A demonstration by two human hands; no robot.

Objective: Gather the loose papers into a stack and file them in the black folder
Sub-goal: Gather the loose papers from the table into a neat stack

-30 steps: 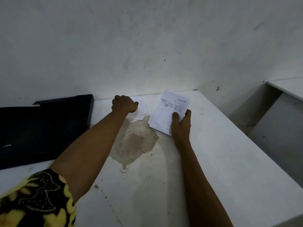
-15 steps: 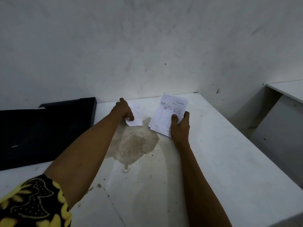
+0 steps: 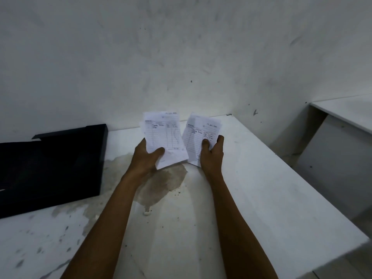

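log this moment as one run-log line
left hand: holds paper slips | right hand: holds second bundle | black folder: on table at left | stage: papers not yet stacked

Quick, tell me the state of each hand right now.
Left hand: grips one sheaf of ruled receipts, thumb on top.
Right hand: grips a second sheaf of receipts, thumb on top.
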